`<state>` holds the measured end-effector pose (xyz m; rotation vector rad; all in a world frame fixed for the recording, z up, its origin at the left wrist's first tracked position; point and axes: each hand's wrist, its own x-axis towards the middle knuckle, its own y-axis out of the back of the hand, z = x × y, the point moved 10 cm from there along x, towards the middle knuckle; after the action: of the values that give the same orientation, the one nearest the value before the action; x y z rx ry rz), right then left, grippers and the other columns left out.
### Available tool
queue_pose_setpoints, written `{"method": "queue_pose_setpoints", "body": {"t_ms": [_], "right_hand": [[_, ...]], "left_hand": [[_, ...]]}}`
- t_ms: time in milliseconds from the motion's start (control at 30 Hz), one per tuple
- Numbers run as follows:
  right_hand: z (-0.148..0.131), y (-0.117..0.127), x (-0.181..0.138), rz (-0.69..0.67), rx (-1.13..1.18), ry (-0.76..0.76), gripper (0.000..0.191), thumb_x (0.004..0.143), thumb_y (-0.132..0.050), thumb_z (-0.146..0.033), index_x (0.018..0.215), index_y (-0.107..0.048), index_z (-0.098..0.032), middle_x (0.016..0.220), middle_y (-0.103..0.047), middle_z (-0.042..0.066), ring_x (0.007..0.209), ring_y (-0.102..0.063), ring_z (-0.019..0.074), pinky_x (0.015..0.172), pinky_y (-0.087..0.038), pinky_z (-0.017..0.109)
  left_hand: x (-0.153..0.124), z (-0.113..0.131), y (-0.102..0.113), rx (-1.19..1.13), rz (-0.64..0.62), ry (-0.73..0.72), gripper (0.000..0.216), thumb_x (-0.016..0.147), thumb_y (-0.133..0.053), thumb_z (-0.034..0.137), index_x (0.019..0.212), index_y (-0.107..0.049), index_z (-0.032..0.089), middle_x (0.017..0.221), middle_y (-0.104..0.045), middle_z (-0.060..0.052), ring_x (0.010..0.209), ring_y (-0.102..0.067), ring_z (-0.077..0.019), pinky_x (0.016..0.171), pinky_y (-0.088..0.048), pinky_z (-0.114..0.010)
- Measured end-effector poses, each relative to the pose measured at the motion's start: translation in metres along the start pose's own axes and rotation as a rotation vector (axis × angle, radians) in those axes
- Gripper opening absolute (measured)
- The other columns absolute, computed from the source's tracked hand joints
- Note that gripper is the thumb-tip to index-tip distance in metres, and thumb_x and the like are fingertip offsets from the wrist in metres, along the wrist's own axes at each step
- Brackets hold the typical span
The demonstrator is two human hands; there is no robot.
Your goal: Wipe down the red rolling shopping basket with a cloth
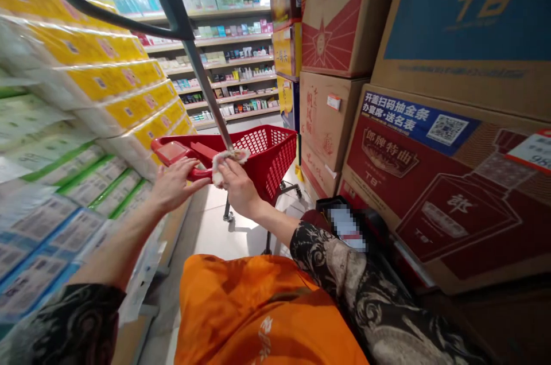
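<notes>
A red plastic shopping cart (269, 152) stands in the aisle ahead of me, with a grey metal pull handle (206, 86) rising from it towards the camera. My right hand (236, 184) is closed round a crumpled white cloth (228, 158) and presses it against the cart's rear edge at the foot of the handle. My left hand (174, 184) reaches in beside it, fingers stretched out and apart, touching the red rim of the cart and holding nothing.
Stacked packs of tissue paper (86, 107) fill the shelves on the left. Large cardboard liquor boxes (430, 141) are piled on the right. Shelves of small goods (236, 66) close the aisle at the back. The light floor (215, 227) runs between them.
</notes>
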<state>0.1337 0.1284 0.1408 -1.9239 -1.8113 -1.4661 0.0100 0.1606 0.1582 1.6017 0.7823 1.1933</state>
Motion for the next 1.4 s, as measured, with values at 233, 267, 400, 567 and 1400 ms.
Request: {"method": "queue_pose_setpoints", "body": {"t_ms": [233,267,400,567,1400], "right_hand": [[-0.008,0.007,0.033,-0.02,0.023,-0.084,0.031,0.087,-0.045,-0.015,0.116,-0.056,-0.016,0.121,-0.055,0.005,0.119,-0.045,0.0166,0.106,-0.032,0.031],[-0.009,0.01,0.033,-0.016,0.003,-0.087,0.028,0.086,-0.047,-0.015,0.112,-0.057,-0.015,0.118,-0.056,0.006,0.117,-0.046,0.0176,0.105,-0.032,0.033],[0.002,0.034,0.028,-0.012,-0.07,-0.13,0.02,0.085,-0.05,-0.017,0.1,-0.061,-0.013,0.105,-0.06,0.006,0.107,-0.051,0.0196,0.099,-0.036,0.035],[0.047,0.078,0.024,-0.009,-0.084,-0.226,0.021,0.083,-0.043,-0.013,0.086,-0.064,-0.013,0.092,-0.063,0.005,0.094,-0.056,0.0165,0.09,-0.041,0.029],[-0.018,0.044,0.014,0.058,-0.423,0.212,0.033,0.084,-0.047,-0.019,0.113,-0.06,-0.013,0.122,-0.057,0.012,0.122,-0.042,0.0268,0.104,-0.028,0.042]], "left_hand": [[0.002,0.018,-0.004,0.064,0.077,0.103,0.044,0.086,-0.037,0.036,0.122,-0.043,0.011,0.133,-0.046,-0.017,0.125,-0.037,-0.0279,0.105,-0.014,-0.054],[0.002,0.029,-0.002,0.075,0.098,0.108,0.044,0.085,-0.037,0.032,0.123,-0.042,0.01,0.133,-0.046,-0.018,0.125,-0.037,-0.0285,0.105,-0.013,-0.055],[0.001,0.072,0.006,0.078,0.145,0.105,0.047,0.083,-0.038,0.034,0.123,-0.044,0.01,0.13,-0.049,-0.019,0.124,-0.038,-0.031,0.104,-0.013,-0.055],[0.008,0.098,0.014,0.057,0.101,0.014,0.05,0.084,-0.036,0.046,0.12,-0.047,0.014,0.126,-0.053,-0.016,0.121,-0.041,-0.0297,0.106,-0.012,-0.053],[0.007,0.067,0.015,0.045,0.185,0.245,0.051,0.086,-0.033,0.04,0.13,-0.045,0.016,0.137,-0.045,-0.013,0.128,-0.037,-0.0266,0.104,-0.02,-0.054]]}}
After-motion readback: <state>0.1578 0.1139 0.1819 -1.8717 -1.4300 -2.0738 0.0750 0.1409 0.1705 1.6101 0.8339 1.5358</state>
